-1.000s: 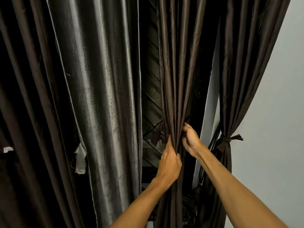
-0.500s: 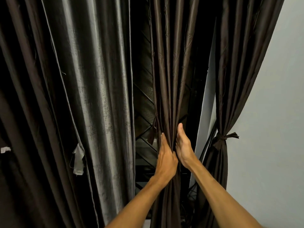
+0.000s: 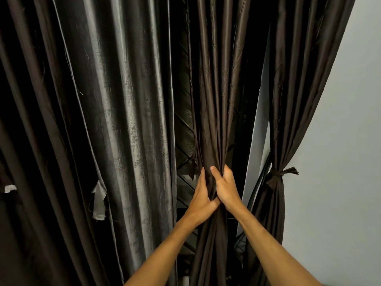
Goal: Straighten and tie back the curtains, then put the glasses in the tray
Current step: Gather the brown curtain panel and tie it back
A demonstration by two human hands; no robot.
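A dark brown curtain panel point(image 3: 216, 104) hangs in the middle, gathered into a narrow bunch at waist height. My left hand point(image 3: 201, 200) grips the bunch from the left side. My right hand point(image 3: 225, 187) wraps round it from the right, thumb across the front folds. The two hands touch each other around the fabric. Further right, another brown curtain point(image 3: 288, 96) hangs tied back with a knotted brown tie point(image 3: 277, 175). No glasses or tray are in view.
A wide grey shiny curtain point(image 3: 127, 112) hangs to the left, with a loose grey tie strip point(image 3: 99, 200) dangling on its edge. A darker curtain point(image 3: 31, 141) fills the far left. A dark window grille point(image 3: 183, 129) shows behind. A pale wall point(image 3: 340, 151) stands on the right.
Both hands have closed tighter round the middle curtain, squeezing the folds into a narrower bunch. My right thumb has come across the front of the fabric.
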